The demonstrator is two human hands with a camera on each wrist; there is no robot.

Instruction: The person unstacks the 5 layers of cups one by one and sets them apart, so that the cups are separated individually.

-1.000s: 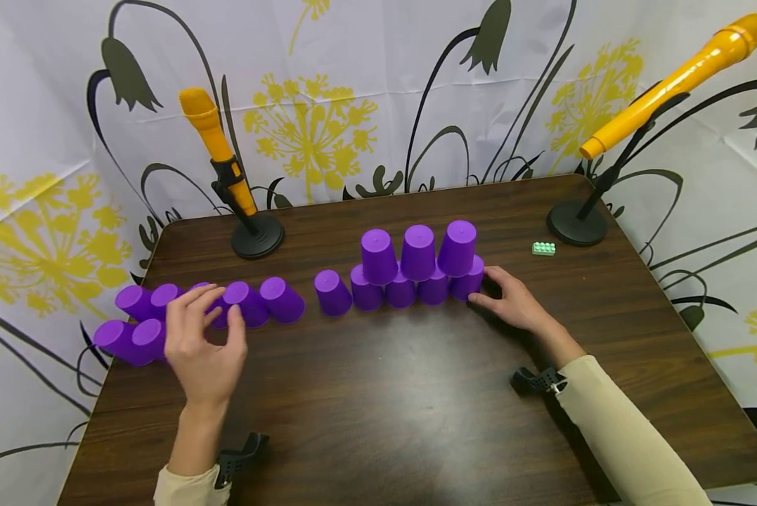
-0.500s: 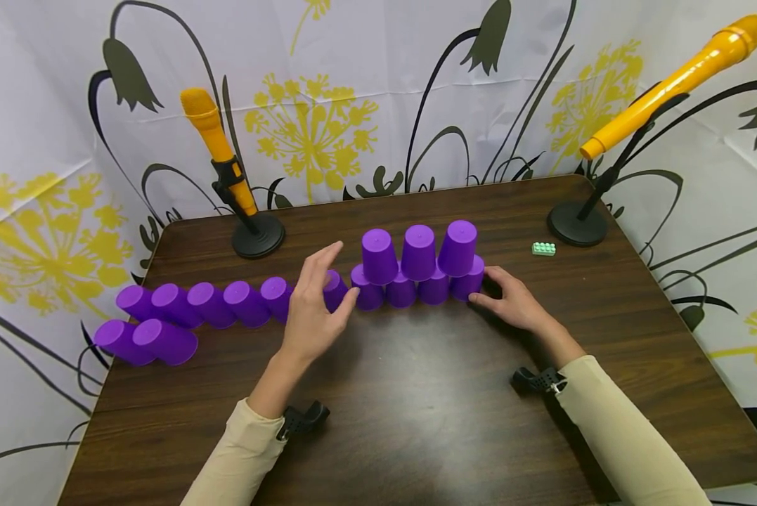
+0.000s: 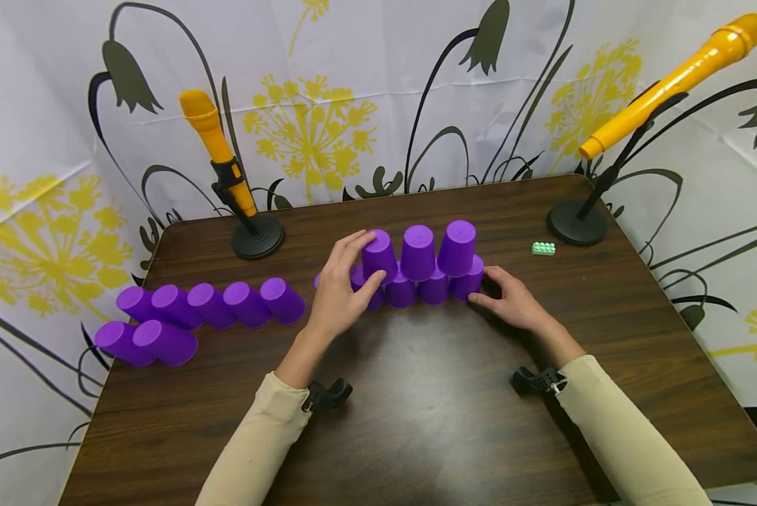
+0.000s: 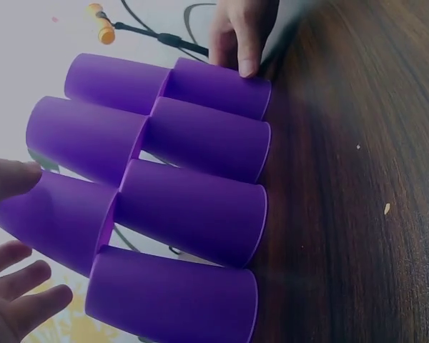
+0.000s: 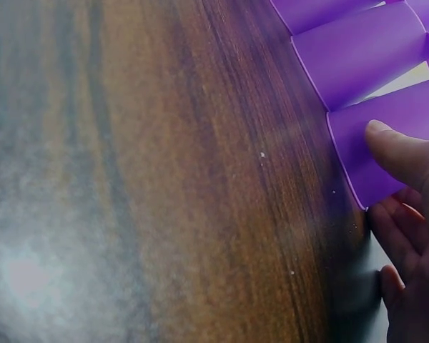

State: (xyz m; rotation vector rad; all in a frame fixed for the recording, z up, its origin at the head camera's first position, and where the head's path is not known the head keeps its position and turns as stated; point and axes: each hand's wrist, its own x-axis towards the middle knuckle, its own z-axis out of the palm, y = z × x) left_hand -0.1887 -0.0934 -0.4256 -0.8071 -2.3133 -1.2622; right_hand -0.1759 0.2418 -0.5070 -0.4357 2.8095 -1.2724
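Several upside-down purple cups stand in a lower row, with three more upside down on top. My left hand (image 3: 340, 292) is around the left upper cup (image 3: 379, 258), thumb in front and fingers at its far side; in the left wrist view its thumb touches that cup near the base. Beside it sit the middle upper cup (image 3: 418, 253) and the right upper cup (image 3: 457, 249). My right hand (image 3: 511, 299) grips the right end cup (image 3: 468, 282) of the lower row, its thumb (image 5: 397, 153) on the front. Another cup is mostly hidden behind my left hand.
To the left, several more upside-down purple cups (image 3: 247, 304) form two rows. Two orange microphones stand at the back, one on the left stand (image 3: 258, 237), one on the right stand (image 3: 577, 225). A small green toy brick (image 3: 543, 249) lies near the right stand.
My left hand has moved right, from the left-hand group of cups past the separate cup to the left upper cup. My right hand has stayed at the end cup.
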